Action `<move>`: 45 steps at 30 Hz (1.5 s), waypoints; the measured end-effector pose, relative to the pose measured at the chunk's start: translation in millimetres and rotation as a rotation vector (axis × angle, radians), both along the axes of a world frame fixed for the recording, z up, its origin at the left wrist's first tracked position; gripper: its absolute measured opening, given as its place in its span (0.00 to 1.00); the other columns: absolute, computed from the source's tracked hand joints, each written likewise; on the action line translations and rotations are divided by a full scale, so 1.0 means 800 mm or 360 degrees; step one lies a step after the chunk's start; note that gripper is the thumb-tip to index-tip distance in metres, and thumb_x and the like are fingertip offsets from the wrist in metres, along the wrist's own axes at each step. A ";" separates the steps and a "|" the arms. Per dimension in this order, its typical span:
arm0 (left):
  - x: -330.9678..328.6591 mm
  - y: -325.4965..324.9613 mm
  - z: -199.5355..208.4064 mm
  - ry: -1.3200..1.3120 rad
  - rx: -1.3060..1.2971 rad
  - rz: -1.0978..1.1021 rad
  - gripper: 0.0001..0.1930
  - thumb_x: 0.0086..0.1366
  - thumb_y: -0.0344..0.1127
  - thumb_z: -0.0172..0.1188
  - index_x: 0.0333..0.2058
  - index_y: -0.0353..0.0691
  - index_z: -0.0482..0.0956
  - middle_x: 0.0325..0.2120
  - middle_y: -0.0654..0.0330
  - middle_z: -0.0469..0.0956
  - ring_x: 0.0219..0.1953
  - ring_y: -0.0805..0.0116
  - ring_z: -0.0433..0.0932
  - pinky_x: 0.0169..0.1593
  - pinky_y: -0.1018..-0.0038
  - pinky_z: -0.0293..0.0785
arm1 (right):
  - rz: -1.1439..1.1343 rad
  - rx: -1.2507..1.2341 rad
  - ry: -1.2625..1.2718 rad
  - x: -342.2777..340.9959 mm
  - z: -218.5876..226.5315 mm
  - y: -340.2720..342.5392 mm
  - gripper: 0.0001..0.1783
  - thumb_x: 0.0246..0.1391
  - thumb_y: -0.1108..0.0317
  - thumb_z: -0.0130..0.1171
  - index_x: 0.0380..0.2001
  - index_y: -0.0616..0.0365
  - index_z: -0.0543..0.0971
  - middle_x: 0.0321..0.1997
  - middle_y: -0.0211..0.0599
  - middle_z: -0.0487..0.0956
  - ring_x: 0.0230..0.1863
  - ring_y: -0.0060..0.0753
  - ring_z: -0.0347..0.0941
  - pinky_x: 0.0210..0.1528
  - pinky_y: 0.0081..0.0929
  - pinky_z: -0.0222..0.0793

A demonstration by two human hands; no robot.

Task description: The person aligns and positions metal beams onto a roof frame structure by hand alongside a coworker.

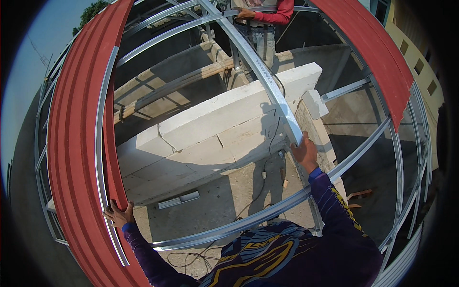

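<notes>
One beam (260,74) was clasped by the right hand (306,153), seemingly for steadiness. The left hand (119,215) was laid, fingers apart, across a silver strip (99,143).

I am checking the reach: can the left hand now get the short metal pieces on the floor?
Probably not: the left hand is at the red roof sheet, and the short metal pieces seem to lie well below.

Red roofing sheet (76,143), silvery metal bar (260,70), whitish blocks (229,112)
</notes>
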State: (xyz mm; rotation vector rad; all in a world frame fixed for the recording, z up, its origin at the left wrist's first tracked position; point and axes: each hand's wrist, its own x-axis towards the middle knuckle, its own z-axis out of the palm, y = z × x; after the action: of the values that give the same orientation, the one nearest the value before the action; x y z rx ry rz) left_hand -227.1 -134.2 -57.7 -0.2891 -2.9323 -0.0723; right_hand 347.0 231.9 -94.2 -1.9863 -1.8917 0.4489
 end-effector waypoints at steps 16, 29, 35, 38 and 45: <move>0.000 0.002 -0.001 0.0028 -0.0065 0.0011 0.51 0.44 0.67 0.69 0.66 0.64 0.56 0.69 0.54 0.47 0.73 0.50 0.34 0.63 0.29 0.48 | 0.0001 0.0075 -0.0004 0.003 -0.004 -0.001 0.34 0.45 0.58 0.64 0.53 0.64 0.66 0.35 0.61 0.81 0.40 0.60 0.79 0.44 0.46 0.74; -0.004 -0.003 -0.005 0.0082 -0.0026 -0.0021 0.50 0.43 0.68 0.69 0.65 0.64 0.59 0.68 0.53 0.49 0.73 0.49 0.36 0.62 0.29 0.48 | -0.0003 0.0073 0.0012 -0.004 0.011 -0.006 0.35 0.44 0.58 0.64 0.54 0.64 0.66 0.36 0.60 0.81 0.41 0.60 0.79 0.44 0.46 0.74; -0.005 -0.003 -0.007 0.0086 -0.0010 -0.0005 0.51 0.43 0.68 0.69 0.66 0.65 0.58 0.68 0.54 0.49 0.73 0.49 0.36 0.63 0.29 0.48 | -0.0010 0.0031 -0.0018 -0.002 0.005 -0.003 0.35 0.46 0.58 0.64 0.54 0.63 0.65 0.36 0.60 0.81 0.41 0.60 0.79 0.45 0.47 0.74; -0.002 -0.001 -0.004 0.0080 -0.0011 -0.0011 0.51 0.43 0.68 0.69 0.66 0.64 0.58 0.68 0.54 0.48 0.73 0.49 0.36 0.63 0.29 0.48 | -0.0008 0.0026 -0.0020 -0.004 0.011 -0.004 0.36 0.46 0.58 0.64 0.55 0.62 0.65 0.36 0.60 0.81 0.41 0.60 0.79 0.45 0.47 0.74; 0.000 0.000 0.001 0.0038 -0.0028 -0.0025 0.51 0.44 0.67 0.69 0.66 0.64 0.58 0.69 0.54 0.47 0.73 0.49 0.35 0.62 0.28 0.48 | -0.0009 0.0054 -0.0033 -0.001 0.002 -0.002 0.37 0.46 0.57 0.64 0.56 0.63 0.64 0.36 0.60 0.81 0.40 0.60 0.79 0.44 0.48 0.74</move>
State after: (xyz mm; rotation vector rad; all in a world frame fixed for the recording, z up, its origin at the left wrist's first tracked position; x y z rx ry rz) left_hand -227.2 -134.4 -57.3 -0.3137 -2.9086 -0.0451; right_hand 345.9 230.6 -92.2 -1.9815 -1.8931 0.3933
